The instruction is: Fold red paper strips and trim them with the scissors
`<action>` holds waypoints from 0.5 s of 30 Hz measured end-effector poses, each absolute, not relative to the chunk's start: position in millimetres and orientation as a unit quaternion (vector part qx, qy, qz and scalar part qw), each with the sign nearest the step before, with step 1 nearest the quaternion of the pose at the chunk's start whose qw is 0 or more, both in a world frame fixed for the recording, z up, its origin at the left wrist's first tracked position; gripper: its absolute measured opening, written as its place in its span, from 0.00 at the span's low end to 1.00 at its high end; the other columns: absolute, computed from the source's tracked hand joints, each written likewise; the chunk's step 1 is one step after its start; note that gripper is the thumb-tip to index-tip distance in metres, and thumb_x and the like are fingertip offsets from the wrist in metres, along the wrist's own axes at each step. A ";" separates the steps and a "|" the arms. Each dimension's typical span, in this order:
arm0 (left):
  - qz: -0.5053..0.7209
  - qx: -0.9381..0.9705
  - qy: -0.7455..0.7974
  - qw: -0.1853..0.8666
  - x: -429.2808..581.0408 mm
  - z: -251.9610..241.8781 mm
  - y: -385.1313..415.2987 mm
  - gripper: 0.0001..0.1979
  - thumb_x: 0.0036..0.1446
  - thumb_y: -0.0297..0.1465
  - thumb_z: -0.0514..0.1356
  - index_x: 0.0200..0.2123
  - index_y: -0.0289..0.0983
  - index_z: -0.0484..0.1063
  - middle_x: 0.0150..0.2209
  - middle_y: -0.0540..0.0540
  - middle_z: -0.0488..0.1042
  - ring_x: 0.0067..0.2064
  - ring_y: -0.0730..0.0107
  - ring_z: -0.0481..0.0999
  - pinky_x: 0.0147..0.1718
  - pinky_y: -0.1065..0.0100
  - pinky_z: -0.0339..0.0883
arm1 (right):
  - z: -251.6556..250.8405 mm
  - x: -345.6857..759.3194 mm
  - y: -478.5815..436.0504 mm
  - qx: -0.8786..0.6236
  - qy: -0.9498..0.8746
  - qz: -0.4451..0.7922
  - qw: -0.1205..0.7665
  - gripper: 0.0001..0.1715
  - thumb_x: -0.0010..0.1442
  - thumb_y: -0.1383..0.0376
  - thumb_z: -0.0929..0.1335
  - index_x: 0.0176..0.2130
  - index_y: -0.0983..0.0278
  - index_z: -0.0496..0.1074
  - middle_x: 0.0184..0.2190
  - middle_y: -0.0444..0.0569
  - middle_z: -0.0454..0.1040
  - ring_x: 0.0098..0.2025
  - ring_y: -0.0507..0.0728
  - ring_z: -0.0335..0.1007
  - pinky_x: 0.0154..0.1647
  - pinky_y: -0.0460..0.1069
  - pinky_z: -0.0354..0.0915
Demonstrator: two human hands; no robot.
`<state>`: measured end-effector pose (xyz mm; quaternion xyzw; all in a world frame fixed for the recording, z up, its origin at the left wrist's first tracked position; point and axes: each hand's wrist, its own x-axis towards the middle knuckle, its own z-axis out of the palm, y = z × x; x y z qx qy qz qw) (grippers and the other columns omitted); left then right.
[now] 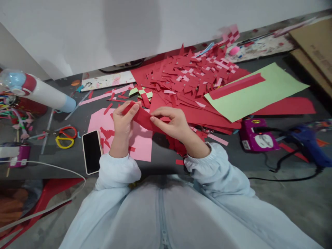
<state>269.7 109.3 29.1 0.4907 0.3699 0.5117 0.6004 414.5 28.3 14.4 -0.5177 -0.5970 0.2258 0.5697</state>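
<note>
Between my hands is a strip of red paper [142,117], raised above the table. My left hand [125,119] pinches its left end between thumb and fingers. The fingers and thumb of my right hand [172,123] close on the strip farther right. Below my left hand lies a pink paper sheet [141,148] with red scraps [107,133] on it. Beyond my hands spreads a heap of cut red paper pieces [168,77], some woven with pink. A pale green sheet [249,97] with a red strip lies to the right.
On the left are a phone [92,152], scissors [66,136] with red and yellow handles, and a white bottle [49,93]. At right sit a purple box [259,136], a blue glue gun [308,143] with a black cable, and a cardboard box [315,48].
</note>
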 end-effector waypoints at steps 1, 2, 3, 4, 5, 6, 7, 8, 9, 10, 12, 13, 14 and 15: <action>0.500 0.497 0.368 0.606 270.3 29.9 107.9 0.16 0.35 0.44 0.75 0.25 0.41 0.80 0.29 0.50 0.77 0.31 0.73 0.75 0.33 0.68 0.70 | 14.5 413.8 27.8 -0.523 -0.592 0.226 0.569 0.13 0.60 0.57 0.69 0.32 0.63 0.78 0.31 0.49 0.80 0.31 0.53 0.76 0.35 0.47 0.71; 0.486 0.506 0.365 0.612 271.0 30.8 106.2 0.16 0.35 0.43 0.76 0.25 0.40 0.80 0.29 0.50 0.77 0.30 0.74 0.75 0.32 0.69 0.70 | 14.7 413.1 27.4 -0.529 -0.586 0.228 0.571 0.13 0.60 0.57 0.69 0.33 0.63 0.78 0.31 0.48 0.81 0.31 0.53 0.76 0.35 0.47 0.71; 0.469 0.517 0.361 0.618 271.7 31.6 104.4 0.15 0.36 0.42 0.76 0.24 0.40 0.79 0.28 0.51 0.76 0.30 0.74 0.74 0.32 0.69 0.69 | 14.7 412.5 27.1 -0.533 -0.579 0.231 0.573 0.13 0.60 0.56 0.69 0.33 0.63 0.79 0.31 0.48 0.81 0.32 0.53 0.76 0.35 0.47 0.72; 0.455 0.529 0.355 0.622 272.3 32.3 102.6 0.15 0.36 0.42 0.76 0.24 0.40 0.79 0.28 0.51 0.76 0.29 0.75 0.74 0.31 0.69 0.69 | 14.7 412.0 26.8 -0.535 -0.574 0.236 0.573 0.13 0.59 0.56 0.69 0.33 0.63 0.79 0.31 0.48 0.81 0.32 0.53 0.76 0.35 0.47 0.72; 0.444 0.540 0.351 0.624 272.7 32.7 101.2 0.14 0.36 0.41 0.76 0.23 0.40 0.79 0.27 0.51 0.75 0.29 0.75 0.73 0.32 0.69 0.68 | 14.6 411.7 26.7 -0.537 -0.570 0.242 0.573 0.14 0.59 0.56 0.69 0.33 0.63 0.79 0.31 0.48 0.81 0.31 0.53 0.76 0.34 0.47 0.72; 0.439 0.547 0.349 0.621 273.0 32.8 100.3 0.14 0.37 0.40 0.76 0.23 0.40 0.79 0.27 0.51 0.75 0.30 0.75 0.73 0.32 0.69 0.68 | 14.5 411.6 26.6 -0.537 -0.568 0.249 0.572 0.14 0.60 0.56 0.69 0.33 0.63 0.79 0.30 0.47 0.81 0.31 0.53 0.76 0.34 0.46 0.71; 0.441 0.551 0.349 0.616 272.9 32.5 100.0 0.13 0.37 0.40 0.75 0.23 0.40 0.79 0.27 0.51 0.75 0.30 0.75 0.74 0.33 0.69 0.69 | 14.3 411.6 26.6 -0.537 -0.566 0.257 0.571 0.14 0.60 0.56 0.69 0.32 0.63 0.79 0.30 0.47 0.81 0.31 0.53 0.76 0.33 0.46 0.71; 0.447 0.554 0.348 0.610 272.6 32.0 100.4 0.13 0.38 0.40 0.75 0.23 0.40 0.79 0.28 0.51 0.76 0.31 0.74 0.74 0.34 0.69 0.69 | 14.0 411.6 26.6 -0.538 -0.563 0.264 0.570 0.15 0.60 0.56 0.69 0.31 0.63 0.79 0.29 0.46 0.80 0.30 0.53 0.75 0.32 0.46 0.71; 0.455 0.556 0.347 0.603 272.1 31.2 101.3 0.13 0.39 0.41 0.75 0.24 0.41 0.79 0.28 0.51 0.77 0.32 0.73 0.75 0.35 0.68 0.69 | 13.6 411.5 26.7 -0.537 -0.559 0.270 0.571 0.15 0.60 0.57 0.69 0.31 0.64 0.79 0.28 0.46 0.80 0.29 0.52 0.75 0.32 0.46 0.70; 0.464 0.558 0.345 0.595 271.3 30.3 102.6 0.12 0.40 0.41 0.74 0.24 0.41 0.79 0.29 0.50 0.77 0.32 0.73 0.75 0.36 0.67 0.70 | 13.3 411.4 26.7 -0.537 -0.555 0.275 0.573 0.15 0.60 0.57 0.69 0.31 0.64 0.79 0.28 0.46 0.80 0.29 0.52 0.74 0.31 0.46 0.70; 0.475 0.564 0.342 0.582 269.8 28.8 105.4 0.12 0.41 0.41 0.74 0.24 0.41 0.80 0.29 0.50 0.78 0.33 0.72 0.76 0.38 0.67 0.70 | 12.6 411.0 26.7 -0.536 -0.546 0.286 0.577 0.14 0.59 0.58 0.69 0.30 0.64 0.79 0.27 0.46 0.80 0.28 0.52 0.74 0.30 0.46 0.69; 0.478 0.568 0.341 0.577 269.2 28.2 106.6 0.11 0.42 0.41 0.74 0.24 0.41 0.80 0.29 0.50 0.78 0.33 0.72 0.76 0.38 0.66 0.70 | 12.4 410.7 26.8 -0.534 -0.542 0.292 0.579 0.14 0.59 0.58 0.69 0.30 0.65 0.79 0.27 0.46 0.80 0.28 0.52 0.73 0.29 0.46 0.69; 0.481 0.571 0.339 0.572 268.8 27.8 107.3 0.11 0.43 0.41 0.73 0.24 0.41 0.80 0.29 0.50 0.78 0.33 0.72 0.76 0.38 0.67 0.70 | 12.2 410.4 26.9 -0.532 -0.539 0.298 0.581 0.13 0.59 0.58 0.69 0.30 0.65 0.79 0.27 0.46 0.80 0.28 0.52 0.73 0.29 0.46 0.69; 0.484 0.572 0.337 0.570 268.6 27.7 107.6 0.10 0.43 0.40 0.73 0.24 0.41 0.80 0.29 0.50 0.78 0.33 0.73 0.76 0.38 0.67 0.70 | 12.0 410.1 27.1 -0.531 -0.534 0.305 0.583 0.13 0.59 0.58 0.69 0.30 0.65 0.79 0.27 0.46 0.79 0.27 0.52 0.73 0.29 0.46 0.69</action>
